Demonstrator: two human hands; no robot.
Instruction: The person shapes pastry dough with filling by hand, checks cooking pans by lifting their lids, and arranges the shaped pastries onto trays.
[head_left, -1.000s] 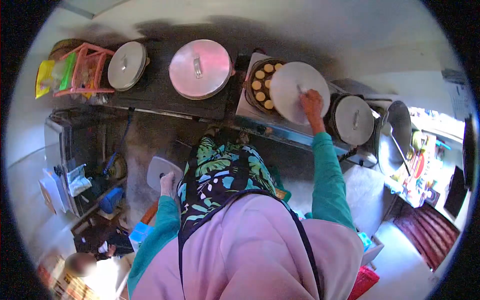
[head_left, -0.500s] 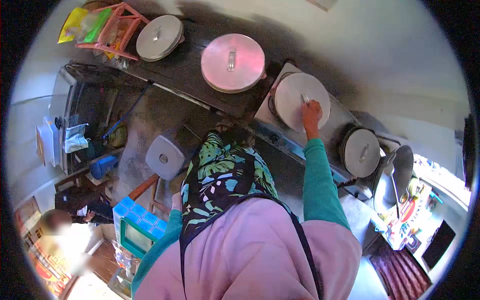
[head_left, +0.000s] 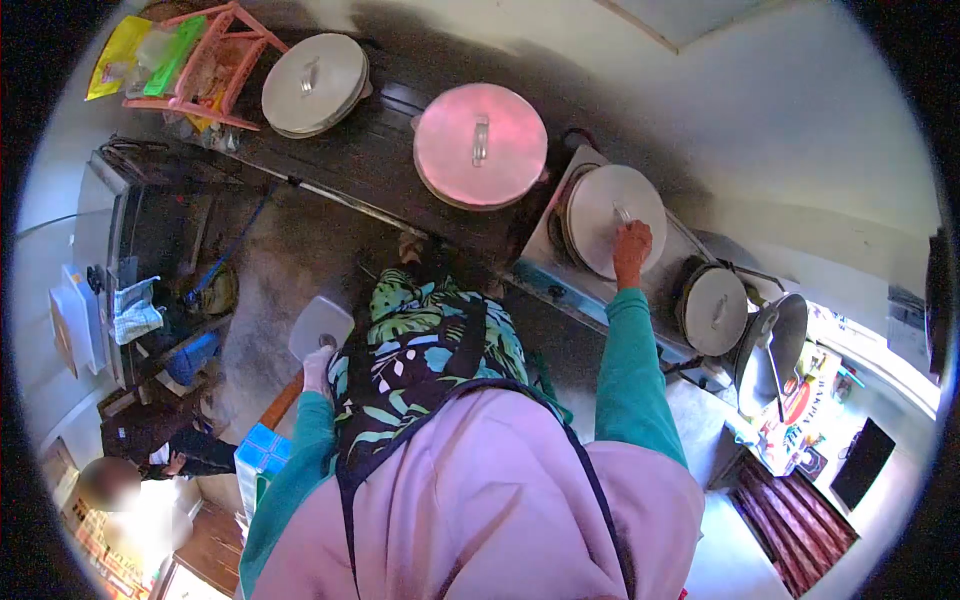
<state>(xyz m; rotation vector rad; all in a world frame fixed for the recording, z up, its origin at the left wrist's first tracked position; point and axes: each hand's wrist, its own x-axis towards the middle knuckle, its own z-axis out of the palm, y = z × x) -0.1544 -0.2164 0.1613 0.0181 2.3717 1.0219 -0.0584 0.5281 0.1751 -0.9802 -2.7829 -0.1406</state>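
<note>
A pink garment point(head_left: 520, 490) fills the foreground, cut off below, above a leaf-print apron point(head_left: 430, 340). The left hand point(head_left: 317, 372) hangs low by the apron, at the edge of a grey stool point(head_left: 318, 318); its fingers are too indistinct to tell whether it grips anything. The left sleeve point(head_left: 300, 445) partly hides a blue box point(head_left: 262, 450). Farther out, the right hand point(head_left: 633, 250) is closed around the handle of a round lid point(head_left: 598, 205), its fingers covering part of that handle. The lid lies over a pan point(head_left: 568, 232) on the stove point(head_left: 545, 240); only the pan's left rim shows, its contents hidden. A smaller lidded pot point(head_left: 713, 310) and a wok point(head_left: 790, 325) stand to the right. Beyond them, glare washes out a printed sheet point(head_left: 800, 400); large letters seem to include "AKPIA", the rest unreadable. Yellow packaging point(head_left: 118, 55) at upper left carries no legible lettering.
</note>
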